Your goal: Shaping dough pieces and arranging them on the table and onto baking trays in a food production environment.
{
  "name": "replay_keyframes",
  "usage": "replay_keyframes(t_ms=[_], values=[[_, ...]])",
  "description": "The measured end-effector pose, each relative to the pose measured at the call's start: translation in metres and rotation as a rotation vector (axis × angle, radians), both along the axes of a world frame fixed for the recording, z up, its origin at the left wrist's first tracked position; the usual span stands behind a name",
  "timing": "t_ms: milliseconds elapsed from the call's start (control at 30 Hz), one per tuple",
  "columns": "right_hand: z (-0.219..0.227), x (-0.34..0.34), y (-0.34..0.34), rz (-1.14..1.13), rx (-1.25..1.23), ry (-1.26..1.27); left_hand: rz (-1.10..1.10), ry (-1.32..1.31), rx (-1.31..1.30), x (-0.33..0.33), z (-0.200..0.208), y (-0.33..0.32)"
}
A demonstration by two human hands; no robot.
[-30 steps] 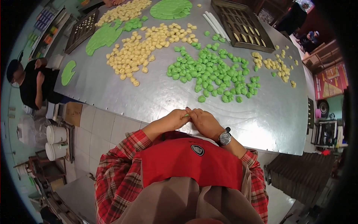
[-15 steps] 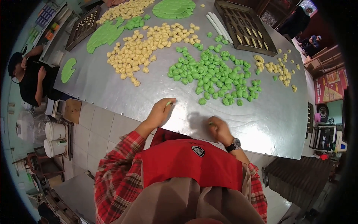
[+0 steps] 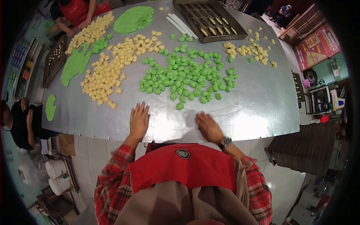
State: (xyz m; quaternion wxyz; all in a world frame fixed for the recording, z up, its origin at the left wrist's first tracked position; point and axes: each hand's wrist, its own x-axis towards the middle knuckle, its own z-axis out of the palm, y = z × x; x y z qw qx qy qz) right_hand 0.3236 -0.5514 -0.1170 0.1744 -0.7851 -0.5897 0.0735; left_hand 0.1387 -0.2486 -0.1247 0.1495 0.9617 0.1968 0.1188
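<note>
Palm down near the table's front edge lies my left hand (image 3: 139, 120), its fingers stretched out. My right hand (image 3: 209, 127), with a watch on the wrist, is also flat and palm down, fingers extended and slightly blurred. Whether any dough lies under either palm is hidden. Just beyond my hands spreads a heap of small green dough balls (image 3: 180, 71); one loose green ball (image 3: 180, 106) sits closest to them. To the left of that heap is a pile of pale yellow dough balls (image 3: 99, 84).
Flattened green dough sheets (image 3: 134, 19) lie at the far side and left. A dark moulded tray (image 3: 210, 22) with several pale dough strips stands at the back, beside white rods (image 3: 182, 25). More yellow balls (image 3: 255, 52) are at right. Co-workers stand at the left (image 3: 23, 123) and far left (image 3: 77, 13).
Both hands, earlier curled around small green pieces, are now flat with fingers extended. The left moved left and the right slightly left. The whole view has turned.
</note>
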Motion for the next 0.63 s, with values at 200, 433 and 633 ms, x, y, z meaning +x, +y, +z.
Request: replay_keyframes(t_ms=[200,433,633], values=[[-0.005,-0.013,0.045,0.222,0.073,0.040,-0.466,-0.046,-0.093,0.044,0.011,-0.049],[-0.001,0.000,-0.015,0.053,-0.009,0.050,-0.122,-0.072,-0.331,-0.001,0.011,0.012],[0.042,0.111,0.061,-0.420,0.441,0.431,-0.034,-0.588,-0.421,0.123,0.069,0.015]])
